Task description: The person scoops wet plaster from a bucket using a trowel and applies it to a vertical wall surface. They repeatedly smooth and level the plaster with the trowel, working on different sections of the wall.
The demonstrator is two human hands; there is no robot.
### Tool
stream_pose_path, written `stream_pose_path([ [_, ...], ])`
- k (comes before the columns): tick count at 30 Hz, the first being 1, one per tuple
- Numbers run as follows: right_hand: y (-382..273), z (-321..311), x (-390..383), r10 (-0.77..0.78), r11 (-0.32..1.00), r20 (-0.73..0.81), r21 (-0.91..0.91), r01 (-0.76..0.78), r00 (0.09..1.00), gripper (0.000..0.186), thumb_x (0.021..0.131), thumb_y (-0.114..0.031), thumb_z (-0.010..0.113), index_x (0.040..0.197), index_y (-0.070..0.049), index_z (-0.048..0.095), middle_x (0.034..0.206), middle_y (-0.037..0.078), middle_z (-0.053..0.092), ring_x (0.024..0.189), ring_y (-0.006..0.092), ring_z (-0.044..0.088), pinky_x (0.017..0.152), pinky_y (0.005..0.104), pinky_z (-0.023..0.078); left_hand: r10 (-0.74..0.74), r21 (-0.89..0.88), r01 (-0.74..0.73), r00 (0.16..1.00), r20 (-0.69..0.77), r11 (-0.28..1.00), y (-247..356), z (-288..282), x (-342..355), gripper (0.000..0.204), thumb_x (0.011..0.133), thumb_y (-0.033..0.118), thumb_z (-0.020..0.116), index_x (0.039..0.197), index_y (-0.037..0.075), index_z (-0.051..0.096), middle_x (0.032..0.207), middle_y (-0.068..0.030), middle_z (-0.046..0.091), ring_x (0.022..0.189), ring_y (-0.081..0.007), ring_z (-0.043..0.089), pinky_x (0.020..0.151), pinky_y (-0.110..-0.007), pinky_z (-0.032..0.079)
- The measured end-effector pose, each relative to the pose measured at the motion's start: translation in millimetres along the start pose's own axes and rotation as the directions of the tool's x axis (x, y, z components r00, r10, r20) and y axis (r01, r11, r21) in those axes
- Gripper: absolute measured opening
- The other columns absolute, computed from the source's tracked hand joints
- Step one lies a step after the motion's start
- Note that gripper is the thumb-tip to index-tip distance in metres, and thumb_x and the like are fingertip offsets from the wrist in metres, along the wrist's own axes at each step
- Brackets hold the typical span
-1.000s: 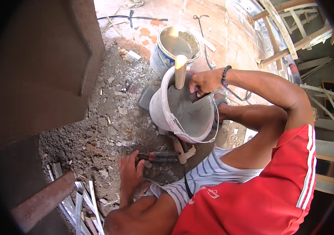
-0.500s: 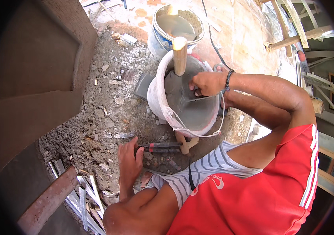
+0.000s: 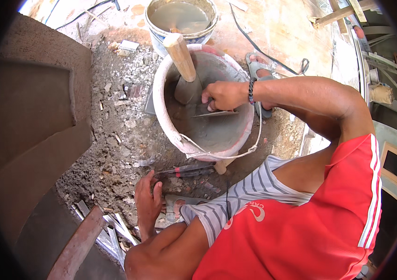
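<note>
Inside a whitish bucket (image 3: 162,100) of grey mortar (image 3: 214,133), my right hand (image 3: 226,96) is closed on a trowel (image 3: 214,113); its thin flat blade lies at the wet mix and the handle is hidden by my fingers. To the left of that hand another tool, with a thick wooden handle (image 3: 179,56) and a grey blade, leans in the same bucket. My left hand (image 3: 148,196) hangs low beside my knee, thumb and forefinger apart. Close to its fingertips lies a black long tool (image 3: 189,171) with a red band, its kind unclear.
Behind stands a second bucket (image 3: 179,17) of cloudy water. A plastered wall block (image 3: 44,93) rises at left, with metal strips (image 3: 114,233) and a reddish board (image 3: 79,242) below it. Rubble (image 3: 114,140) covers the ground. A black cord (image 3: 263,51) runs at the back right.
The view has shifted, and both buckets now sit further left in it. My right hand still grips the trowel in the mortar. My left hand appears slightly lower and farther from the black tool.
</note>
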State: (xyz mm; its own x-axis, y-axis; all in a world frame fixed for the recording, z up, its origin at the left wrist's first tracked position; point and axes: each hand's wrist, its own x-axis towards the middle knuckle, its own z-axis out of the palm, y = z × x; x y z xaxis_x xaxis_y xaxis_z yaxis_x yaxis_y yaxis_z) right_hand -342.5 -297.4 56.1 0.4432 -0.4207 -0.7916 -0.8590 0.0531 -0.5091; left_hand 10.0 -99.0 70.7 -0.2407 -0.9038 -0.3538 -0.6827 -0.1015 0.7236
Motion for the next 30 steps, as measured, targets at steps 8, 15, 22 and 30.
stream_pose_path([
  [8, 13.3, 21.7, 13.5, -0.149, 0.989, -0.012, -0.020, 0.149, 0.989, 0.030, 0.086, -0.014, 0.066, 0.109, 0.004, 0.064, 0.089, 0.019, 0.070, 0.074, 0.0266, 0.071, 0.060, 0.0368, 0.057, -0.028, 0.003, 0.029, 1.000, -0.010, 1.000, 5.1, 1.8, -3.2, 0.037, 0.092, 0.013, 0.061, 0.126, 0.000, 0.057, 0.098, -0.0176, 0.065, 0.091, -0.0328, 0.063, 0.085, -0.042, 0.048],
  [15, -8.2, 13.9, 7.2, -0.100, 0.992, -0.041, -0.079, 0.096, 0.994, 0.033, 0.087, -0.017, 0.064, 0.113, 0.002, 0.066, 0.105, 0.025, 0.068, 0.103, 0.0385, 0.064, 0.091, 0.0422, 0.051, -0.086, -0.039, 0.085, 0.996, -0.027, 0.996, 8.1, 8.2, -15.4, 0.038, 0.092, 0.016, 0.063, 0.127, 0.002, 0.058, 0.098, -0.0156, 0.064, 0.094, -0.0330, 0.061, 0.089, -0.043, 0.045],
  [22, -14.4, 12.2, -1.9, -0.190, 0.961, -0.069, -0.217, 0.171, 0.979, 0.031, 0.085, -0.016, 0.061, 0.109, 0.002, 0.068, 0.105, 0.024, 0.069, 0.103, 0.0394, 0.065, 0.091, 0.0428, 0.050, -0.090, -0.048, 0.089, 0.996, -0.018, 0.995, 4.8, 13.0, -22.3, 0.038, 0.093, 0.017, 0.062, 0.127, 0.002, 0.059, 0.097, -0.0152, 0.064, 0.094, -0.0326, 0.061, 0.088, -0.043, 0.045],
  [30, -6.5, 11.9, 14.9, -0.127, 0.972, 0.077, -0.188, 0.140, 0.989, 0.029, 0.085, -0.014, 0.062, 0.110, -0.001, 0.069, 0.097, 0.016, 0.072, 0.089, 0.0251, 0.070, 0.069, 0.0373, 0.056, -0.081, -0.050, 0.079, 0.996, -0.022, 0.996, 8.3, 18.2, -18.7, 0.040, 0.093, 0.018, 0.063, 0.128, 0.002, 0.058, 0.101, -0.0144, 0.065, 0.096, -0.0316, 0.061, 0.091, -0.043, 0.044],
])
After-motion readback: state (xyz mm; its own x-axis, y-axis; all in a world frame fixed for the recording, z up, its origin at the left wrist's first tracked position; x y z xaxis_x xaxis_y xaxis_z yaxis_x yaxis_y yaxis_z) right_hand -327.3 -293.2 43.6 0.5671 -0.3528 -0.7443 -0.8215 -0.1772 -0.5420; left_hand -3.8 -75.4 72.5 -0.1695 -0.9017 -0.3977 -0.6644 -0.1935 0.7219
